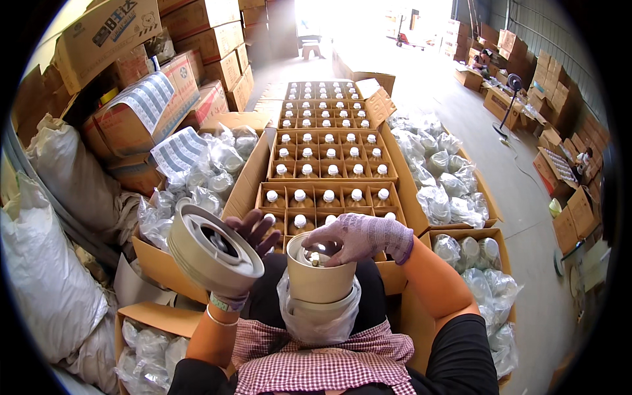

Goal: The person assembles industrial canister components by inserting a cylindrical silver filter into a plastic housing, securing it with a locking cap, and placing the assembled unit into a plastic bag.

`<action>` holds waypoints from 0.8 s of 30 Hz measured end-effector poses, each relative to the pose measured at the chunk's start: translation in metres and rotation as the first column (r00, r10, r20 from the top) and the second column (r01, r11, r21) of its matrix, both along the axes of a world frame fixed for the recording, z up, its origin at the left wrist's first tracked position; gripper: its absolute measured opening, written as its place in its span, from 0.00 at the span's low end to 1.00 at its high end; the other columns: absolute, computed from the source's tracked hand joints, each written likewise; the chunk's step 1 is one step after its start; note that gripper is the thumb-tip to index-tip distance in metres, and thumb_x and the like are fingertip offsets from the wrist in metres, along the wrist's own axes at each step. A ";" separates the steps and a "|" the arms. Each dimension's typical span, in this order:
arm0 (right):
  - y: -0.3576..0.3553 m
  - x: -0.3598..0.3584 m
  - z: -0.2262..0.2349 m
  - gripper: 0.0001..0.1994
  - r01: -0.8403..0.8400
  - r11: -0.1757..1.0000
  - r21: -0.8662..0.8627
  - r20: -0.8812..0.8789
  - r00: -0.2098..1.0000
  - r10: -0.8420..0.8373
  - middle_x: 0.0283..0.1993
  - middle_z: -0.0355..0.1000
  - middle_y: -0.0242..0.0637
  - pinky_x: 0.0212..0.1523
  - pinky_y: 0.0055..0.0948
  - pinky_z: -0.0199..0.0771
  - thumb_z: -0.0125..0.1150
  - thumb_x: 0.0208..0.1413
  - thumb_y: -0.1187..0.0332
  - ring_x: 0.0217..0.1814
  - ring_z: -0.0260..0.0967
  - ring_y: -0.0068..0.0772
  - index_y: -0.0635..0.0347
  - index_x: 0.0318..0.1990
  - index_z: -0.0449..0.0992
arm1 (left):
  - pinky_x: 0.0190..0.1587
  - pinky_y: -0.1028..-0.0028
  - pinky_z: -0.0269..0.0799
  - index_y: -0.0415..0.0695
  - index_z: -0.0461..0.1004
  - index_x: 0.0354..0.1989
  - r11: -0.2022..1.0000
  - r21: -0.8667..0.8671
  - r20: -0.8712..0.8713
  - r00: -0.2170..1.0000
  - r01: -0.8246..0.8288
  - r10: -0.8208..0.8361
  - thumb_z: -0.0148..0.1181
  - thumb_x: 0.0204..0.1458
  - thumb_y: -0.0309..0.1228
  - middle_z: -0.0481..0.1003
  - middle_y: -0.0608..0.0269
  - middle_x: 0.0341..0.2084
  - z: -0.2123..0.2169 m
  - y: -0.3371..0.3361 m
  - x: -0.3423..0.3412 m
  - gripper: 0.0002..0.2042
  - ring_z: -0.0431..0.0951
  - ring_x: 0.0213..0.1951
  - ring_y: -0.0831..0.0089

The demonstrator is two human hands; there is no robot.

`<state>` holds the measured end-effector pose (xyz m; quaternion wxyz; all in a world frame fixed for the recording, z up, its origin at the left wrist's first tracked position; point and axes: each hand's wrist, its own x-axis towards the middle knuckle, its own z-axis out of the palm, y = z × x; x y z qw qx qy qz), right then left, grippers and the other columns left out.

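Tilted up at the left is a beige round lid-like part (214, 253), with a ringed rim and a dark hollow in its middle. My left hand (255, 232), gloved, supports it from beneath and behind; its fingers show past the far edge. Between my thighs stands a beige cylinder (320, 282), upright, its lower part wrapped in a clear plastic bag (320, 319). My right hand (352, 238), in a pale knitted glove, curls over the cylinder's open top. Its fingers and thumb close around a shiny silvery round piece (321, 250) inside the rim. The piece's lower part is hidden.
Ahead stand divided cartons (332, 158) of white-capped bottles. Open boxes with bagged clear parts (451, 181) flank them. Stacked cartons (210, 33) and white sacks (56, 263) crowd the left. A floor fan (512, 92) and people (484, 60) are far right.
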<state>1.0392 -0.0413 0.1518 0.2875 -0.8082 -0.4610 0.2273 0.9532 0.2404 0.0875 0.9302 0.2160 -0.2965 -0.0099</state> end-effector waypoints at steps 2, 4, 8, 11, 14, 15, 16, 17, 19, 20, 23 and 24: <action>0.007 -0.006 0.010 0.29 0.000 0.997 -0.083 -0.025 1.000 -0.002 0.49 0.82 0.43 0.57 0.38 0.79 0.70 0.53 0.53 0.51 0.81 0.42 0.53 0.62 0.78 | 0.74 0.39 0.53 0.46 0.62 0.69 0.986 -0.130 0.020 0.994 0.106 -0.104 0.45 0.71 0.46 0.65 0.42 0.69 -0.017 0.013 0.012 0.24 0.65 0.69 0.41; 0.015 -0.010 0.017 0.31 0.011 0.991 -0.134 0.012 1.000 -0.009 0.53 0.82 0.43 0.60 0.38 0.79 0.71 0.50 0.51 0.54 0.81 0.44 0.52 0.61 0.79 | 0.72 0.43 0.59 0.48 0.61 0.70 1.000 0.023 0.021 1.000 0.002 -0.003 0.45 0.71 0.48 0.68 0.47 0.66 -0.032 0.025 0.020 0.25 0.69 0.66 0.46; 0.024 -0.012 0.008 0.32 0.078 0.965 -0.252 0.136 0.990 -0.045 0.53 0.82 0.43 0.60 0.41 0.79 0.70 0.49 0.48 0.54 0.81 0.46 0.51 0.61 0.79 | 0.69 0.50 0.65 0.48 0.58 0.73 0.823 0.386 -0.229 0.822 -0.416 0.522 0.42 0.72 0.54 0.67 0.54 0.65 -0.038 0.017 0.012 0.29 0.69 0.65 0.54; 0.030 -0.016 0.004 0.28 0.142 0.966 -0.214 0.207 0.973 -0.098 0.45 0.84 0.42 0.55 0.38 0.80 0.71 0.51 0.49 0.47 0.82 0.44 0.51 0.58 0.81 | 0.71 0.59 0.63 0.44 0.55 0.75 0.764 0.500 -0.189 0.810 -0.407 0.555 0.34 0.69 0.65 0.66 0.57 0.66 -0.018 0.007 0.024 0.39 0.68 0.65 0.62; 0.002 0.002 -0.041 0.29 0.186 0.955 0.230 0.135 0.966 -0.220 0.57 0.79 0.43 0.60 0.37 0.78 0.64 0.58 0.49 0.58 0.78 0.41 0.55 0.62 0.77 | 0.68 0.65 0.64 0.39 0.63 0.70 0.561 0.620 0.048 0.740 -0.549 0.671 0.34 0.68 0.67 0.71 0.55 0.61 -0.005 -0.016 0.040 0.41 0.70 0.62 0.64; 0.001 0.009 -0.060 0.28 0.173 0.866 0.470 0.099 0.964 -0.247 0.61 0.77 0.43 0.62 0.37 0.77 0.61 0.61 0.49 0.62 0.76 0.40 0.55 0.64 0.76 | 0.66 0.66 0.66 0.38 0.65 0.67 0.462 0.641 0.159 0.695 -0.613 0.701 0.35 0.67 0.67 0.72 0.56 0.58 0.003 -0.022 0.038 0.41 0.71 0.61 0.66; 0.008 -0.002 -0.045 0.26 0.644 0.606 0.467 -0.712 0.680 -0.174 0.66 0.72 0.40 0.66 0.36 0.72 0.54 0.68 0.51 0.68 0.70 0.38 0.57 0.67 0.71 | 0.65 0.67 0.67 0.37 0.67 0.65 0.358 0.652 0.262 0.641 -0.669 0.722 0.36 0.67 0.68 0.74 0.56 0.56 0.006 -0.021 0.037 0.42 0.72 0.59 0.67; 0.009 -0.005 -0.039 0.30 0.692 0.422 0.586 -0.744 0.666 -0.059 0.66 0.71 0.39 0.70 0.37 0.67 0.52 0.71 0.47 0.68 0.68 0.38 0.60 0.69 0.68 | 0.59 0.69 0.69 0.37 0.70 0.58 0.298 0.651 0.377 0.638 -0.698 0.671 0.50 0.65 0.65 0.74 0.59 0.51 0.008 -0.024 0.042 0.36 0.72 0.54 0.73; 0.016 -0.016 -0.040 0.36 0.639 0.211 0.739 -0.651 0.759 -0.015 0.64 0.71 0.41 0.70 0.36 0.66 0.57 0.66 0.41 0.67 0.68 0.34 0.65 0.67 0.69 | 0.56 0.71 0.70 0.38 0.70 0.53 0.186 0.768 0.429 0.707 -0.613 0.561 0.62 0.60 0.59 0.73 0.62 0.49 0.015 -0.040 0.038 0.32 0.71 0.52 0.77; 0.010 -0.018 -0.045 0.37 0.592 0.288 0.753 -0.586 0.802 -0.117 0.63 0.71 0.40 0.69 0.36 0.67 0.61 0.63 0.39 0.66 0.68 0.33 0.65 0.66 0.70 | 0.59 0.68 0.69 0.38 0.70 0.53 0.336 0.700 0.457 0.757 -0.630 0.467 0.68 0.57 0.57 0.74 0.58 0.51 0.003 -0.039 0.046 0.32 0.72 0.55 0.73; -0.009 -0.024 -0.071 0.29 0.532 0.390 0.751 -0.496 0.845 -0.199 0.60 0.74 0.39 0.70 0.37 0.65 0.75 0.53 0.52 0.68 0.67 0.35 0.61 0.57 0.77 | 0.60 0.65 0.70 0.38 0.72 0.53 0.457 0.727 0.454 0.859 -0.512 0.238 0.69 0.54 0.57 0.76 0.53 0.50 0.009 -0.031 0.045 0.33 0.75 0.54 0.64; -0.013 -0.027 -0.073 0.27 0.462 0.415 0.783 -0.395 0.886 -0.243 0.59 0.75 0.39 0.72 0.41 0.62 0.76 0.51 0.56 0.70 0.65 0.39 0.61 0.55 0.79 | 0.63 0.61 0.68 0.38 0.75 0.53 0.442 0.742 0.463 0.862 -0.504 0.207 0.71 0.54 0.56 0.76 0.52 0.52 0.012 -0.029 0.040 0.32 0.75 0.57 0.60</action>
